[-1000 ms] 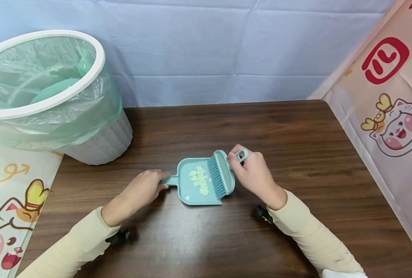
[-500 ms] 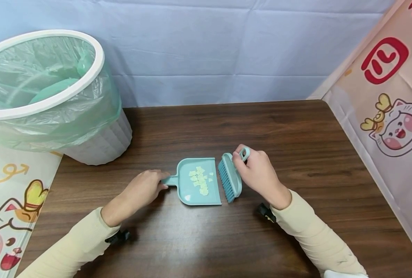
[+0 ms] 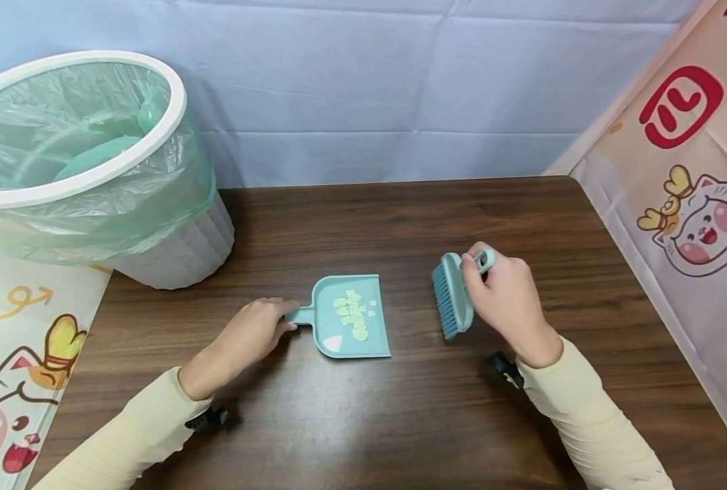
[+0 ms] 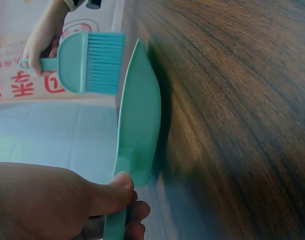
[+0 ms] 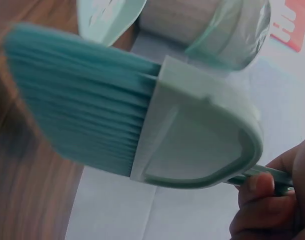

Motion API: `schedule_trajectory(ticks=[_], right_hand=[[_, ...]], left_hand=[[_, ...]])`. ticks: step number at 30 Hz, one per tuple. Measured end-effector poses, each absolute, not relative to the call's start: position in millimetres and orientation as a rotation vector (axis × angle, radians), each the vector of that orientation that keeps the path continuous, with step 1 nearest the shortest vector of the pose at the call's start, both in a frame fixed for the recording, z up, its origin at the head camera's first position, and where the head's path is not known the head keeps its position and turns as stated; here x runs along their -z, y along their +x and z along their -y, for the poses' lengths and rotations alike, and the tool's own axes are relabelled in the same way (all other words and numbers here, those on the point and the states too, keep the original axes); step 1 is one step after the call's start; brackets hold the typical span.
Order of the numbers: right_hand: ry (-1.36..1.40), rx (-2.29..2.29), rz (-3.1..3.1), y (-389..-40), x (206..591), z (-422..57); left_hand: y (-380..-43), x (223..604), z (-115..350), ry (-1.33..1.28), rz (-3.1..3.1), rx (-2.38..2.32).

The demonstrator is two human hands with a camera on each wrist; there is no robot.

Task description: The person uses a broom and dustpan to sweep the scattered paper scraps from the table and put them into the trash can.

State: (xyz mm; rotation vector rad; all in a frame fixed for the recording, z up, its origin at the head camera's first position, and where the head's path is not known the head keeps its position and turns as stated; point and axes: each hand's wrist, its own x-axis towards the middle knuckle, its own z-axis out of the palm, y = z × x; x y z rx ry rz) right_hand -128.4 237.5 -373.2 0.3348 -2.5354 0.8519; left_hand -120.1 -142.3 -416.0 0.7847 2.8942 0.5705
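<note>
A light teal dustpan (image 3: 333,340) lies on the wooden table, its straight edge facing right. Several pale yellow-green scraps (image 3: 354,316) rest in it, two or three small ones nearer the straight edge. My left hand (image 3: 247,340) grips the dustpan's handle; in the left wrist view the thumb presses along the handle (image 4: 116,222) with fingers curled beneath. To the right, apart from the dustpan, my right hand (image 3: 510,299) holds a teal hand brush (image 3: 458,292) by its looped handle. In the right wrist view the brush's bristles (image 5: 87,100) spread out toward the table.
A white bin (image 3: 180,252) lined with a translucent green bag stands at the back left of the table (image 3: 351,224); something green shows inside. A pale blue cloth (image 3: 339,88) hangs behind, and a printed cartoon sheet (image 3: 694,224) borders the right.
My right hand has lifted the brush out of the dustpan and moved it off to the right. The left hand and dustpan stay nearly in place, and the scraps now show fully.
</note>
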Motion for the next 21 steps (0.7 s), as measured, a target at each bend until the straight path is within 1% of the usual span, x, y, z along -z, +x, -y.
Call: schedule_trajectory(ticks=[7,16,21], right_hand=[[0.271,-0.797,2.563,-128,383,-253],[0.269,-0.799,2.564,-129,390,-252],[0.245,-0.809,2.569,-131,390,-252]], left_hand=[[-121,418,143,0.775,-2.903,-0.593],[-123,417,146,0.77,-2.927,-0.614],[-127,406,152,0.788,-2.945,-0.65]])
